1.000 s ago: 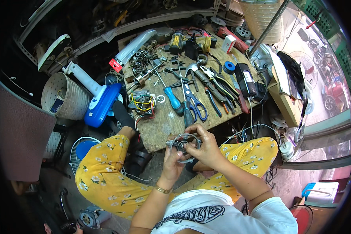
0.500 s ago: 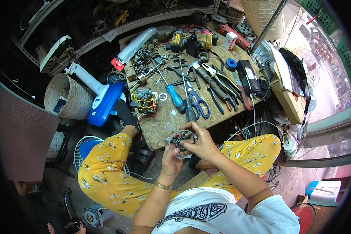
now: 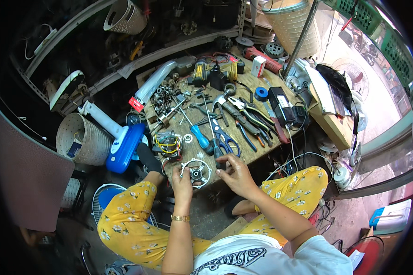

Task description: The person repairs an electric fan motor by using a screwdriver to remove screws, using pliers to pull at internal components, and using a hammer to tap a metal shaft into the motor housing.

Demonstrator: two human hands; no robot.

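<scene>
A round metal motor end cover, with a dark bearing at its centre, is held by its left rim in my left hand. The cover lies tilted toward me at the near edge of the wooden bench. My right hand is apart from it, to the right, with thumb and index finger spread and nothing seen between them. Its fingertips are close to the dark handle of a screwdriver; whether they touch it is hard to see. Beside that lie blue-handled scissors and a blue screwdriver.
On the wooden bench lie a wired motor part, a hammer, pliers, loose metal parts and a yellow drill. A black box stands at the right. A blue-and-white fan part is at the left.
My right hand has let go of the end cover and moved off to the right. My left hand has shifted left with the cover, now turned with its bearing facing up. The view has tilted.
</scene>
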